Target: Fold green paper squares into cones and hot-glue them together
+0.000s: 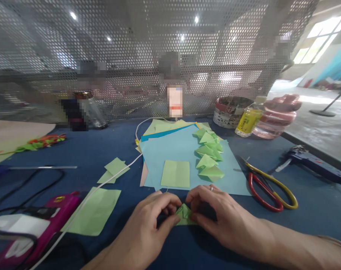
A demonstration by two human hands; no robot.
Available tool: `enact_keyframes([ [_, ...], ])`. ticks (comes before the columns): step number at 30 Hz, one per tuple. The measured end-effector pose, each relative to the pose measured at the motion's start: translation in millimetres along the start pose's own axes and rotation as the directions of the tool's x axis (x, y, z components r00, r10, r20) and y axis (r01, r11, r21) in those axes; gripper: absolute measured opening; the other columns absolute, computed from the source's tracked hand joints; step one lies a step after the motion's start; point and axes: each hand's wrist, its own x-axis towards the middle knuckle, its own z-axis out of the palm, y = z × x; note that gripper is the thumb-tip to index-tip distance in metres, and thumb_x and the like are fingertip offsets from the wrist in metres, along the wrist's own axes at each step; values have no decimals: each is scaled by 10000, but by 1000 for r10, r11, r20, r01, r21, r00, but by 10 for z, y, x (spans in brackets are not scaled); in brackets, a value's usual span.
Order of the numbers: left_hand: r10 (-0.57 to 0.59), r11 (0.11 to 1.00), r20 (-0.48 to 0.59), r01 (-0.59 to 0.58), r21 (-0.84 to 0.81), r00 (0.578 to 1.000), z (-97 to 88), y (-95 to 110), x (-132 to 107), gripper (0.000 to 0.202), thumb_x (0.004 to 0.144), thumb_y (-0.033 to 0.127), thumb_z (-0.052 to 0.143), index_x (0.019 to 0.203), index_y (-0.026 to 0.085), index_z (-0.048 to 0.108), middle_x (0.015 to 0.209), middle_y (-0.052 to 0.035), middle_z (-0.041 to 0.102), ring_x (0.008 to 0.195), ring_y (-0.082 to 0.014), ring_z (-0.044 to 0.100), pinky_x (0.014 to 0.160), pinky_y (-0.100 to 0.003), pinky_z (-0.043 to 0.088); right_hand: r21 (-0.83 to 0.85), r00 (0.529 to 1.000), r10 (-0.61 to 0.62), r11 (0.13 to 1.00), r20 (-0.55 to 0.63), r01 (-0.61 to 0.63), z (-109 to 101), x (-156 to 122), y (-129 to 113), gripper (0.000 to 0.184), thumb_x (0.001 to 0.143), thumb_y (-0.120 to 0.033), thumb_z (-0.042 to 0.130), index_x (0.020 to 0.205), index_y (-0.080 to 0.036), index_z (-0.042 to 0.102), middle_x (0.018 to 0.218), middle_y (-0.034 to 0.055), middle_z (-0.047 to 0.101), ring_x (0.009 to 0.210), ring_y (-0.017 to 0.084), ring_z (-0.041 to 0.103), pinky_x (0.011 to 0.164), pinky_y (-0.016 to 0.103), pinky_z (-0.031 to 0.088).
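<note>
Paper (184, 214), green, partly folded, near middle of table (86, 148) | left hand (155, 217) pinches its left side | right hand (219, 210) pinches its right side | flat green square (176, 174) lies beyond on blue sheet (170, 148) | scissors (268, 176) lie right

Folded paper (185, 218) is matt and creased; blue sheet (170, 150), smooth matt paper; yellow-labelled bottle (247, 120), glossy clear plastic; perforated screen (128, 45), metal.

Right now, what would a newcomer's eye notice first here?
Probably the left hand and right hand, low center, holding a small folded green paper. Next come pointed green pieces on the light blue paper, right of center, with red-and-yellow scissors farther right.
</note>
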Motion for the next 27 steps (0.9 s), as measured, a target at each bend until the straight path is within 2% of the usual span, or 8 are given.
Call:
enact_keyframes([
  [4,18,999,-28,-17,49,999,4,24,1,194,829,75,549,919,244,577,889,21,614,842,-160,585,769,-280,453,-9,1000,-3,1000,-19,3,-1,16,-7,213,827,-37,557,964,-200,540,848,1,653,776,152,584,757,294,431],
  [9,41,998,-36,-39,43,999,13,36,10,186,830,77,542,917,240,567,868,19,607,809,-156,580,745,-273,460,-29,997,-36,999,-70,35,0,37,-11,222,796,-26,591,933,-199,566,862,7,620,799,159,555,760,287,437],
  [17,94,993,-21,-92,74,995,39,-48,23,202,835,64,539,930,242,538,878,22,581,843,-170,554,760,-303,437,-65,997,-68,996,-24,67,-17,59,-9,248,784,24,589,922,-183,589,841,-3,606,786,148,526,761,281,414],
  [22,133,990,-44,-130,62,990,16,-28,28,228,842,47,538,950,247,557,964,21,588,915,-163,557,804,-289,432,-57,997,-78,995,-26,77,-15,63,-12,243,791,44,586,896,-175,587,835,-9,610,779,135,521,762,263,414],
  [27,107,994,-39,-106,31,993,16,-12,63,190,860,63,533,897,241,587,842,34,598,798,-146,571,727,-265,435,-64,994,-106,993,-25,104,-1,87,6,204,843,12,542,909,-173,598,832,2,614,772,139,522,749,262,410],
])
